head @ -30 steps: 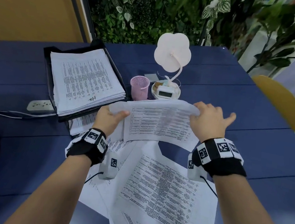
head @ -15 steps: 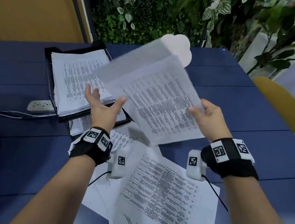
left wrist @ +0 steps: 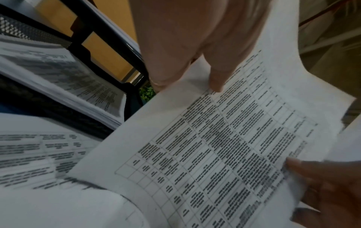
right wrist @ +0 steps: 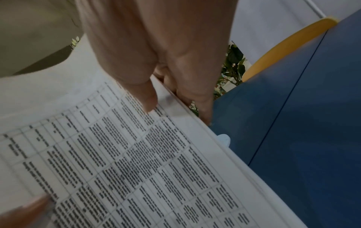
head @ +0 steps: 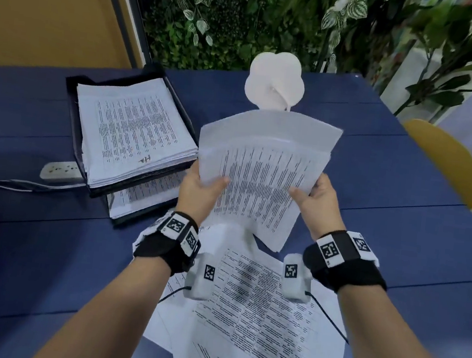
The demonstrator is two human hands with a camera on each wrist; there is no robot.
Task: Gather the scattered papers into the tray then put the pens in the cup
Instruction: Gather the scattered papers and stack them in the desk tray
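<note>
A small bundle of printed sheets (head: 261,176) is held upright above the table between both hands. My left hand (head: 203,188) pinches its left edge, thumb on the front. My right hand (head: 316,199) pinches the right edge the same way. The wrist views show each thumb lying on the printed sheets (left wrist: 224,146) (right wrist: 126,162) with fingers behind. More loose papers (head: 257,313) lie scattered on the blue table beneath my wrists. A black two-tier tray (head: 72,107) at the left holds a thick stack of papers (head: 134,129). The pink cup and the pens are hidden behind the held sheets.
A white flower-shaped lamp (head: 275,83) stands behind the held sheets. A white power strip (head: 60,170) with its cable lies left of the tray. A yellow chair (head: 451,165) sits at the table's right edge. Plants line the far side.
The sheets were lifted off the table and swung upright. My left hand let go for a moment and now pinches the left edge again; the bundle hides the pink cup.
</note>
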